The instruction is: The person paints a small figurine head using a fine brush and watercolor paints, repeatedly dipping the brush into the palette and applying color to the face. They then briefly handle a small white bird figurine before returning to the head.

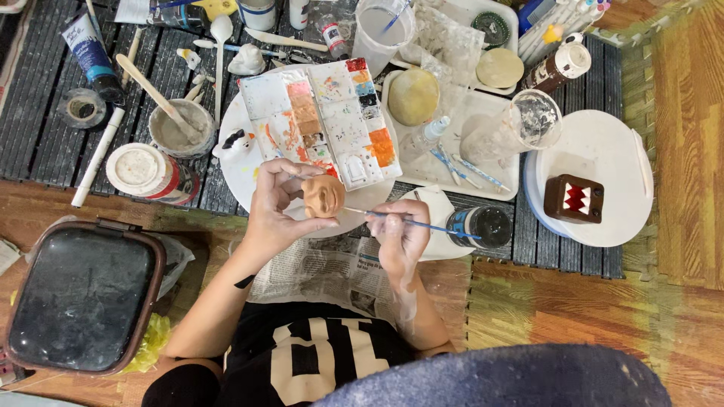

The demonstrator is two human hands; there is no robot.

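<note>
Nearest me, my left hand (275, 207) pinched the clay head (324, 196), face up; right hand (400, 234) fingers gripped a paintbrush (411, 221) lying level, tip left toward it.

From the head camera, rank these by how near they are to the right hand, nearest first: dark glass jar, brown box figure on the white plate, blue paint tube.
1. Dark glass jar: just beside the right hand, near the far end of the brush it holds.
2. Brown box figure: farther out the same side, on the white plate.
3. Blue paint tube: far corner, past the left hand.
</note>
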